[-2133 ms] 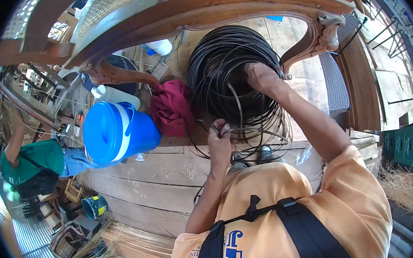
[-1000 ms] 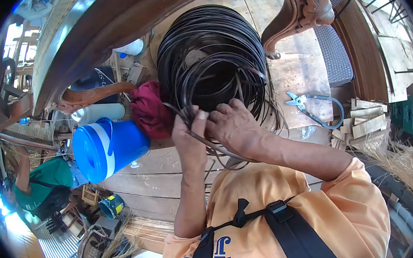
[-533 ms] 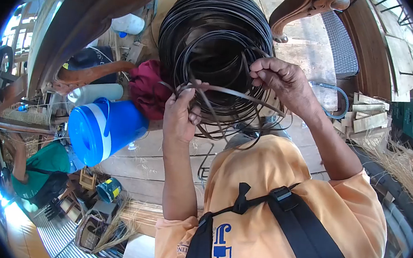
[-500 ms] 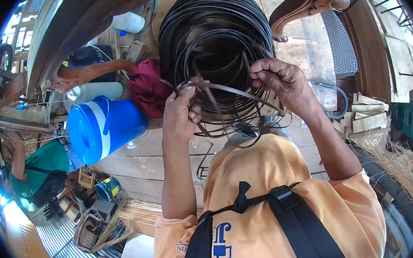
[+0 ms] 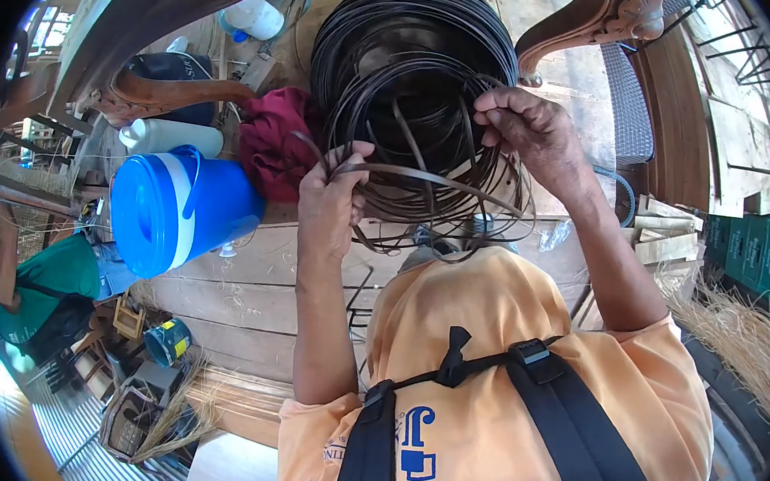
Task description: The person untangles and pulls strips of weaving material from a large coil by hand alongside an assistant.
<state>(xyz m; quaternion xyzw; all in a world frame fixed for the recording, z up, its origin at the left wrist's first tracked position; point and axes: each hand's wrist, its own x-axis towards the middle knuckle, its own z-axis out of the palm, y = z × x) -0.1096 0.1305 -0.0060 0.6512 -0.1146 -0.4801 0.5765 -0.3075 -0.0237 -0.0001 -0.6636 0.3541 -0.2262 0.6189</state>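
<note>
A large coil of dark brown flat strip (image 5: 415, 7) sits on the wooden floor, with a smaller, looser bundle of the same strip (image 5: 391, 67) in front of it. My left hand (image 5: 329, 201) is closed around strips at the left side of the loose bundle. One strip (image 5: 436, 180) runs from this hand across to the right, and a short end sticks out at its left. At the bundle's upper right, the fingers of my right hand (image 5: 535, 144) pinch a thin strip. Just where that strip leads is hard to make out among the loops.
A blue lidded bucket (image 5: 181, 214) and a dark red cloth (image 5: 274, 144) stand left of the coil. Carved wooden furniture legs (image 5: 592, 25) flank it. Pale dry fibres (image 5: 743, 336) lie at right. A person in a green shirt (image 5: 61, 281) is at far left.
The view has shifted slightly. Loose strips between my hands have moved and look less blurred. Both hands keep their hold in nearly the same place over the bundle.
</note>
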